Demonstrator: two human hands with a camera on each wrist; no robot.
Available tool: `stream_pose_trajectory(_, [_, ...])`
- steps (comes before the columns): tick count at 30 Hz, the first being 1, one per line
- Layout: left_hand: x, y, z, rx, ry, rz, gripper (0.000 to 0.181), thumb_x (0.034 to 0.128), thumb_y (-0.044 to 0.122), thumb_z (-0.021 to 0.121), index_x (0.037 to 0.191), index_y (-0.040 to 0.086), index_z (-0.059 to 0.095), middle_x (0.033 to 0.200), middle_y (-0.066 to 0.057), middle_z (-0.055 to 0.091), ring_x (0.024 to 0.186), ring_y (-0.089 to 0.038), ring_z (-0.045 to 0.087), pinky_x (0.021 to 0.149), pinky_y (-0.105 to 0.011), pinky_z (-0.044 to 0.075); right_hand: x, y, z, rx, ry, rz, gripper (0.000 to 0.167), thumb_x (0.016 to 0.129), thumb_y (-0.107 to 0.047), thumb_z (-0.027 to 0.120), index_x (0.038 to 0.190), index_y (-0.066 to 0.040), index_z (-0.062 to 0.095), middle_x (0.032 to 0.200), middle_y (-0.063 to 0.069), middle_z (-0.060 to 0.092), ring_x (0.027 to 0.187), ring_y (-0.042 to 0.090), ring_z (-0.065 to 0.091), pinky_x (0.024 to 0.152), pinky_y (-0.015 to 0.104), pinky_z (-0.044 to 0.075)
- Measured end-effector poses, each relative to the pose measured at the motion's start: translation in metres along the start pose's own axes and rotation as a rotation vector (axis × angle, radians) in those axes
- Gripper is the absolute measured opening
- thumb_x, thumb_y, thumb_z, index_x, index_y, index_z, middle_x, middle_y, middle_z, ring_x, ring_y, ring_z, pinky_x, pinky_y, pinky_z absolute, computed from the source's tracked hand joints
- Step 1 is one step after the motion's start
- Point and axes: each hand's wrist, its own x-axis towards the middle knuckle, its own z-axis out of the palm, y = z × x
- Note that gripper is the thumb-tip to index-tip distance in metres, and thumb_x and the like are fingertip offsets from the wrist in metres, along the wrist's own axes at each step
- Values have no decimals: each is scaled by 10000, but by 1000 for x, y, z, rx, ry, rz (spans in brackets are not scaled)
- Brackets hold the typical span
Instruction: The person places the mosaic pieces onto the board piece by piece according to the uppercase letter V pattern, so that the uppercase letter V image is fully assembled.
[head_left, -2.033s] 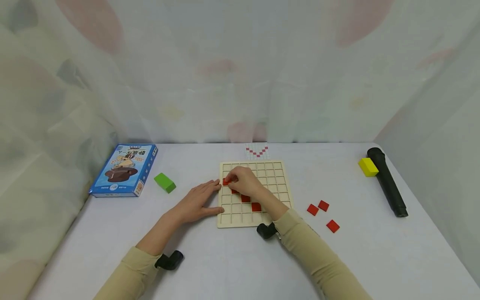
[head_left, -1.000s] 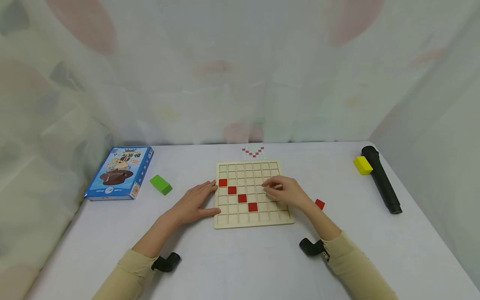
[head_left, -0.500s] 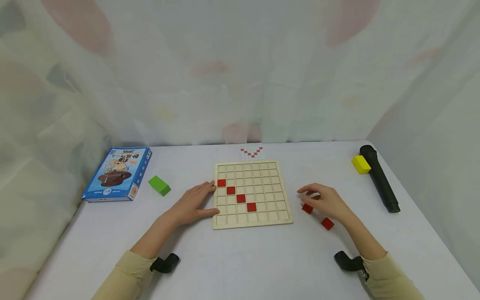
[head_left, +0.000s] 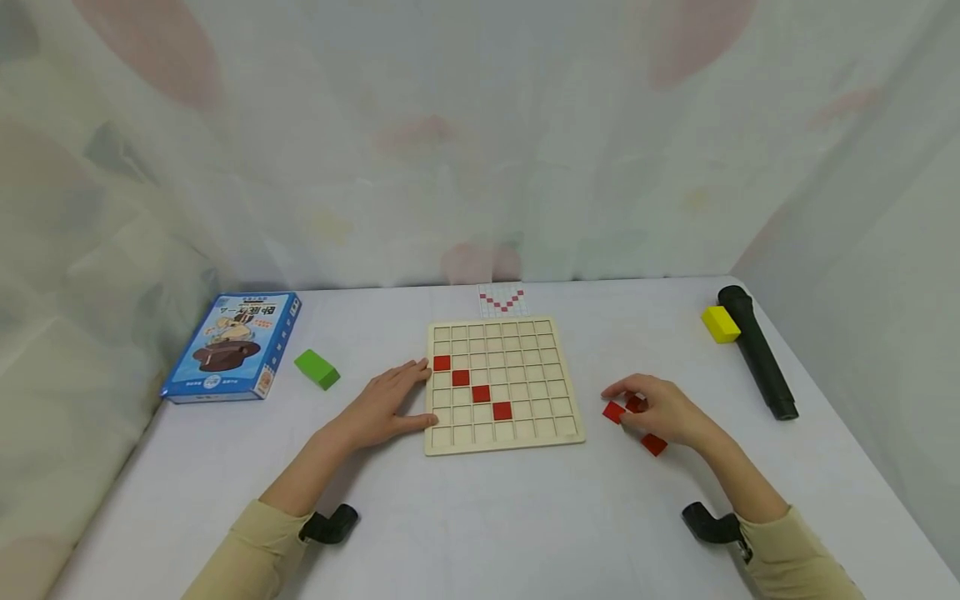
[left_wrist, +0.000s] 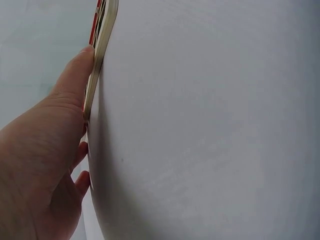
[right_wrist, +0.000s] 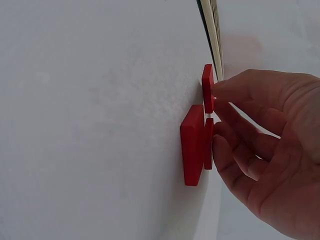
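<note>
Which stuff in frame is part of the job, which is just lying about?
Part of the job, apparently:
grid board, left hand at its edge
four red tiles set in it
three loose red tiles, right hand at them
pattern card beyond the board

Just lying about, it seems:
blue box
green block
yellow block
black flashlight-like object

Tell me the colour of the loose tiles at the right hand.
Plain red, all three; the tiles show best in the right wrist view.

Gridded board [head_left: 517,374], four red tiles [head_left: 481,394] inset diagonally, three loose tiles [head_left: 613,412] nearby
</note>
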Motion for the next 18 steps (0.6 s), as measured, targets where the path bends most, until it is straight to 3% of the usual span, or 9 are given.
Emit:
stream_pose_trajectory(7, [0,1,-1,4,3,5,857,857,591,653,1486,73,389,1569,-111,302,1433,-337,263,1126,-555,249,2,0,-5,-87,-7,-75,274,811,27,697,1067,-71,697,1059,53,630,895,206,533,755,314,523])
stream_pose_trajectory(18, [-1,2,-1,-3,2,2,852,859,575,663,1487,70,388,1569,-109,301,1439,-326,255,1130,-549,243,5,4,-2,-137,78,25,245,839,-112,765,1065,-65,682,1067,96,621,952,268,552,813,423,528])
